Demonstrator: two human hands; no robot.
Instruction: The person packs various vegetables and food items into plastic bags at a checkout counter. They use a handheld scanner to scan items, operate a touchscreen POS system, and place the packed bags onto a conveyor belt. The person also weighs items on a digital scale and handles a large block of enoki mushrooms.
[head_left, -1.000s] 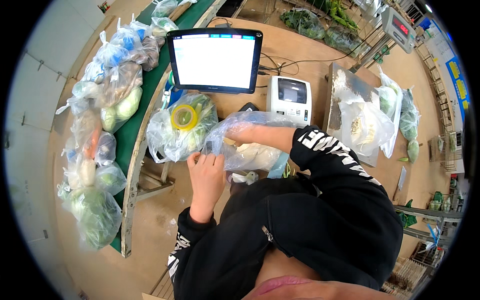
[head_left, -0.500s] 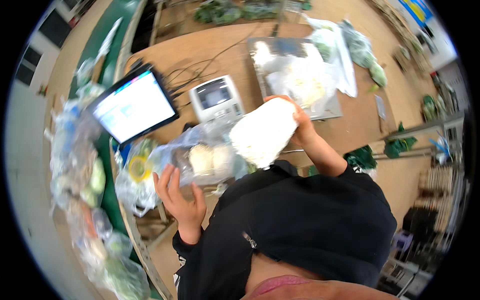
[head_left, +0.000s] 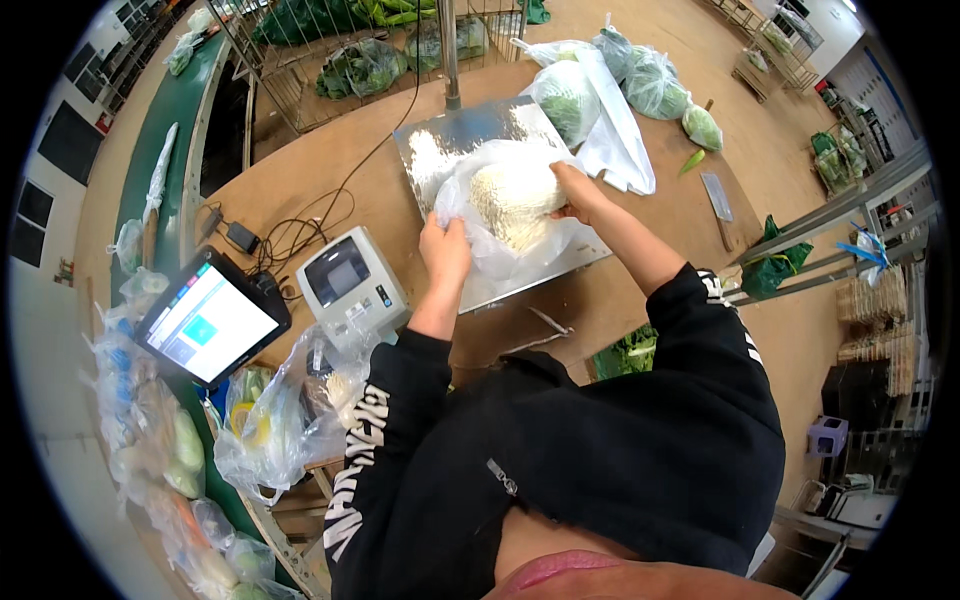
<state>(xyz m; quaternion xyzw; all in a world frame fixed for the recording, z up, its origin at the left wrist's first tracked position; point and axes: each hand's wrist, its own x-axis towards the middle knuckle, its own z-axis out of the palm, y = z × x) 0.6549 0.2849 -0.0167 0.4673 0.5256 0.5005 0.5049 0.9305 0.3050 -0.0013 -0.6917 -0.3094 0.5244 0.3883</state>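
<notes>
A thick white bunch, apparently enoki mushrooms [head_left: 515, 195], sits in a thin clear plastic bag [head_left: 480, 260] on a shiny metal weighing plate [head_left: 465, 125]. My right hand [head_left: 578, 195] grips the bunch at its right side, fingers partly hidden behind it. On the other side, my left hand [head_left: 445, 248] pinches the bag's left edge between thumb and fingers. The bag is spread around and under the bunch. Its lower part hides whether other pieces lie beneath.
Left of the plate stand a label printer [head_left: 350, 275] and a lit touch screen [head_left: 210, 318], with cables behind them. Bagged greens [head_left: 565, 100] lie at the far right, near a knife [head_left: 717, 195]. Another plastic bag [head_left: 265, 450] lies at the near left, beside a green conveyor [head_left: 150, 190] with bagged vegetables.
My right hand has carried the white bunch from near my chest onto the plate and into the bag. My left hand has moved from the near left to the bag's edge.
</notes>
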